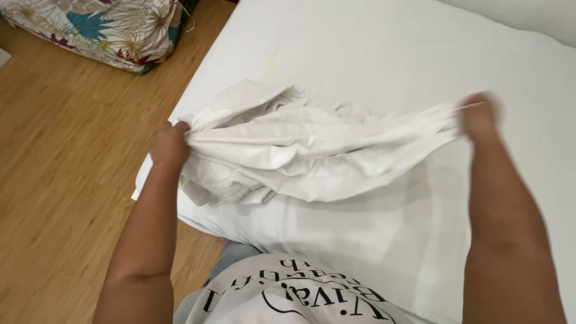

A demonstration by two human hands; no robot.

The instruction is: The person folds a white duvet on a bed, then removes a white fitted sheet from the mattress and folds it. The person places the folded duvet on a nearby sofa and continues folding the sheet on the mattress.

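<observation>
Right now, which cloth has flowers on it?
The bundled cloth lying on the wooden floor. It has colourful flowers, while the sheet stretched between both hands and the mattress are plain white.

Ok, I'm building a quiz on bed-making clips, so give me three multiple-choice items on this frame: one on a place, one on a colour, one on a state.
1. Where does the flower-patterned bundle lie?
A. On the wooden floor, upper left
B. On the mattress
C. Over the person's arm

2. What colour is the crumpled sheet?
A. Blue
B. White
C. Grey

3. How is the sheet held?
A. By one hand only
B. Lying untouched
C. Stretched between both hands

Answers:
1. A, it sits on the wooden floor beside the mattress.
2. B, it is as white as the mattress below it.
3. C, the left hand and the right hand each grip an end.
</observation>
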